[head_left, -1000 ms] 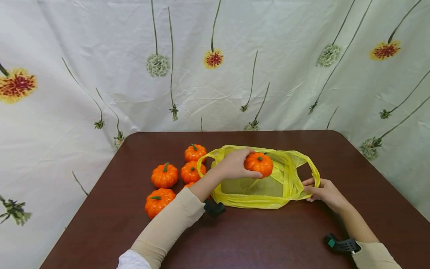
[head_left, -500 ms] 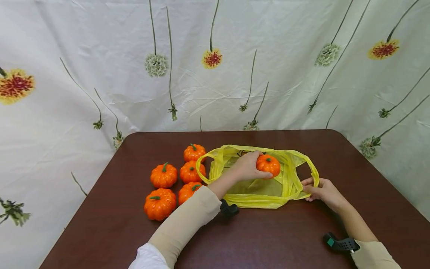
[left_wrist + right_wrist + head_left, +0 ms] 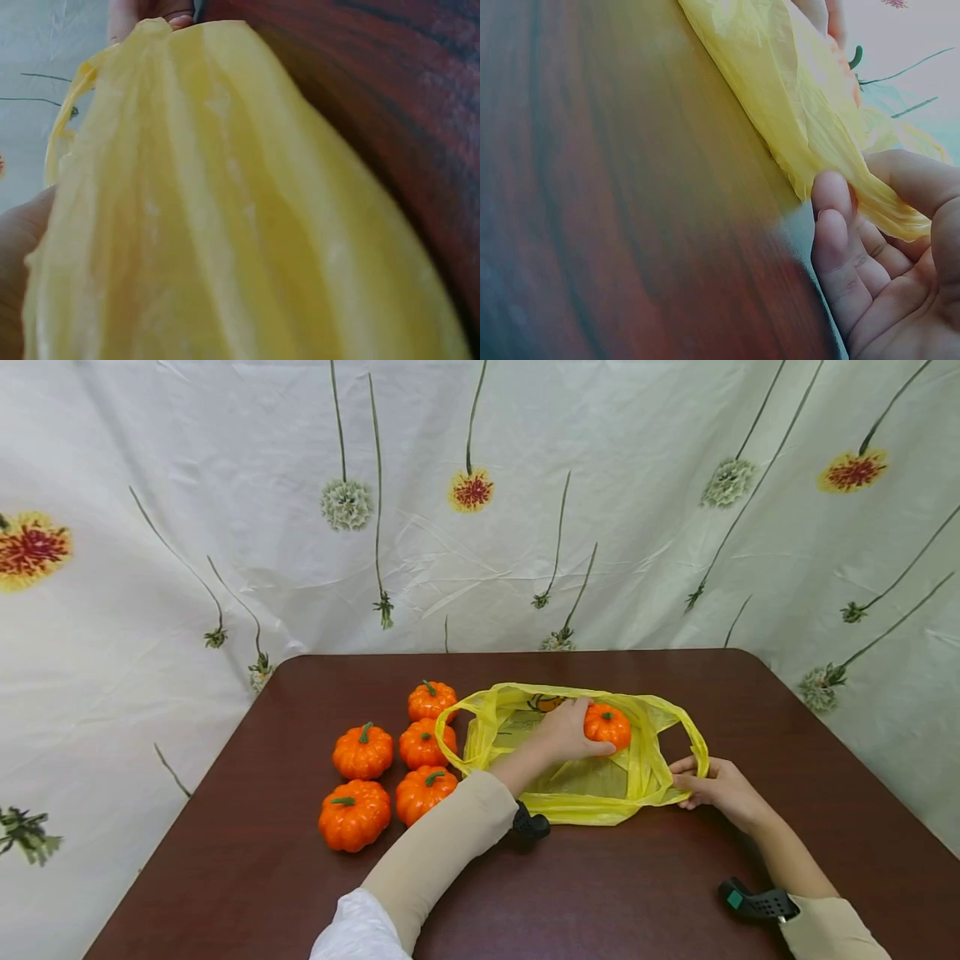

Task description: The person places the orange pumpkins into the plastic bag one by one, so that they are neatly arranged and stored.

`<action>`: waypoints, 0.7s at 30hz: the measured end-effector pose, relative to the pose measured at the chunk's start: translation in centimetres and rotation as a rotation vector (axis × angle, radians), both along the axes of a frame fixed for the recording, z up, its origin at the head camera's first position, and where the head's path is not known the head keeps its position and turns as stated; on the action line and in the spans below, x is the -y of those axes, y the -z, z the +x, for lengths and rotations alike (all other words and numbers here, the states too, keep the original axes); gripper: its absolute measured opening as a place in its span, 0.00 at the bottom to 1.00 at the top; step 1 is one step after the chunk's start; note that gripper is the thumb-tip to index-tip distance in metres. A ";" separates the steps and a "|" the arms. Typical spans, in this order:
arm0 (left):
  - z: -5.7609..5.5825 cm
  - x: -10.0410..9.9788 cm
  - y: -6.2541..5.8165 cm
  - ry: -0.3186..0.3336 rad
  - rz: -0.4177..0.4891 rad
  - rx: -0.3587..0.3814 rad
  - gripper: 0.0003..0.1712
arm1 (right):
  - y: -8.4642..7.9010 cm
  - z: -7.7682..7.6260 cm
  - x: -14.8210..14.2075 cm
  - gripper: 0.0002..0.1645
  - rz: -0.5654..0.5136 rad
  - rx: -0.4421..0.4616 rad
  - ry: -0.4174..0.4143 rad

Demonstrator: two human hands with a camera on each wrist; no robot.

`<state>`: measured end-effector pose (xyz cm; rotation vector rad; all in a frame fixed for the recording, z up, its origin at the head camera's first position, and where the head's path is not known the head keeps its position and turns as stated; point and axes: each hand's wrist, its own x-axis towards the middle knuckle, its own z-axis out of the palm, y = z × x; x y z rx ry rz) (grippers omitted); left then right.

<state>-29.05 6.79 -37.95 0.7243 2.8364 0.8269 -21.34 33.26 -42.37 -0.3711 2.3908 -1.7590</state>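
Note:
A small orange pumpkin (image 3: 607, 728) with a green stem is gripped by my left hand (image 3: 564, 732), inside the mouth of a yellow plastic bag (image 3: 585, 810). The bag lies on the table with its opening spread and its handles looped left and right. At its right end, my right hand (image 3: 723, 787) pinches the edge near the handle; the right wrist view shows thumb and fingers (image 3: 832, 236) around the yellow film. In the left wrist view the bag's side (image 3: 225, 210) covers most of the picture and hides the pumpkin.
Left of the bag, several orange pumpkins stand on the dark brown table (image 3: 637, 893), among them one at the front (image 3: 355, 815) and one by the left forearm (image 3: 425, 793). A white flowered cloth (image 3: 420, 552) hangs behind the table's far edge.
My left hand has moved to the right with the pumpkin, further across the bag's opening. Its forearm has uncovered a pumpkin on the table. The right hand keeps its hold on the bag.

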 end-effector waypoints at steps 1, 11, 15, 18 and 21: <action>0.0 -0.1 0.2 -0.010 0.004 -0.009 0.47 | 0.0 0.0 0.0 0.20 -0.001 0.000 -0.001; 0.1 -2.1 1.3 -0.130 0.029 -0.053 0.47 | 0.1 0.0 -0.1 0.20 0.010 -0.003 -0.005; 0.1 -2.8 1.5 -0.170 0.020 -0.082 0.47 | 0.1 0.0 0.0 0.20 0.014 0.002 0.000; 0.2 -3.1 1.7 -0.180 -0.017 -0.098 0.47 | 0.1 0.0 0.0 0.20 0.020 0.006 -0.003; 0.2 -3.2 2.0 -0.185 -0.039 -0.100 0.47 | 0.1 0.0 0.0 0.20 0.022 0.008 -0.003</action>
